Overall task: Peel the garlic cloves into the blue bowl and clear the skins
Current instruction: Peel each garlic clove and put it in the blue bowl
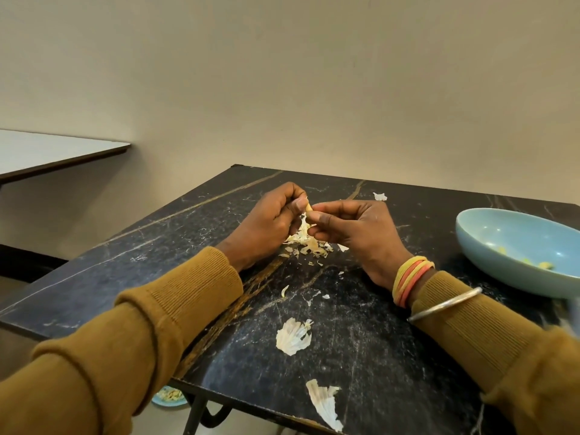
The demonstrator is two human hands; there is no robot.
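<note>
1 garlic clove [309,209] pinched by left hand [266,221], right hand [361,230]; 1 blue bowl [508,233]; 2 large skins [294,336] [324,408].

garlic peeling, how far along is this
Done: a few peeled cloves lie in the bowl. In hand: the left hand and right hand pinch one clove between them, a strip hanging from it. Left: nothing is cleared; a skin pile sits under the hands and loose pieces lie nearer the table's front edge. Whether more unpeeled cloves wait cannot be seen.
</note>
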